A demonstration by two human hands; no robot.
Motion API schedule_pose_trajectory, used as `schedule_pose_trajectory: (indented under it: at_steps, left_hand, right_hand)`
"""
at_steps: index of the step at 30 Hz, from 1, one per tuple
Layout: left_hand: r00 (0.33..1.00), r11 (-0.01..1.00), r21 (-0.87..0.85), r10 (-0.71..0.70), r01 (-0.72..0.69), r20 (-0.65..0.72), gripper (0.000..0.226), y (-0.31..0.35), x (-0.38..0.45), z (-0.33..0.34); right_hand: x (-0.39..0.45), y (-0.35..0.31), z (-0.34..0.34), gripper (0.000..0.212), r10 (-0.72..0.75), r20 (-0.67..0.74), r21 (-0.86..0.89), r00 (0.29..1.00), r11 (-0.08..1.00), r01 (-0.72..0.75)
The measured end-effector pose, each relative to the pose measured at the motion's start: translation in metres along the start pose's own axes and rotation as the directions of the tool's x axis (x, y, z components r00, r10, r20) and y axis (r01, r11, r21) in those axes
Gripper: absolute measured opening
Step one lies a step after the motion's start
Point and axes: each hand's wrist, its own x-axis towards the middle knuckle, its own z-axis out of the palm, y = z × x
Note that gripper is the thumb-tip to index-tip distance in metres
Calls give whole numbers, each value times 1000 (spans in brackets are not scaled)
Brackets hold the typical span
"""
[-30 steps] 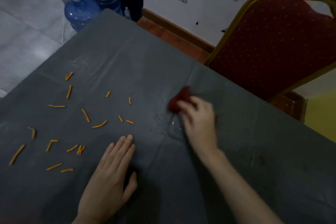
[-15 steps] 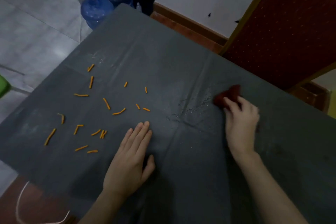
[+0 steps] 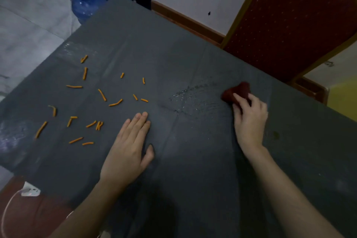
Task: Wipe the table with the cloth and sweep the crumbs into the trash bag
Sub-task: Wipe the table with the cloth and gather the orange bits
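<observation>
A dark grey table (image 3: 193,160) fills the view. My right hand (image 3: 249,120) presses a bunched dark red cloth (image 3: 236,92) onto it at the right, fingers curled over the cloth. A wet smear (image 3: 191,100) lies just left of the cloth. My left hand (image 3: 129,147) rests flat on the table with fingers together, holding nothing. Several orange stick-shaped crumbs (image 3: 102,95) are scattered left of that hand. No trash bag is in view.
A red chair with a gold frame (image 3: 289,19) stands at the table's far right edge. Two blue water jugs (image 3: 87,4) sit on the floor beyond the far corner. A white plug and cable (image 3: 29,191) lie on the floor at lower left.
My right hand slid the cloth to the right across the table, leaving a wet streak behind it. My left hand stayed flat in place.
</observation>
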Motion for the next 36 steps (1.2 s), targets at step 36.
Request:
schedule_pose_trajectory:
  at_steps: [36]
  left_hand:
    - [979, 977, 111, 170, -182, 114, 57, 54, 4, 19]
  right_hand:
    - [-232, 140, -95, 36, 283, -39, -112, 958, 952, -286]
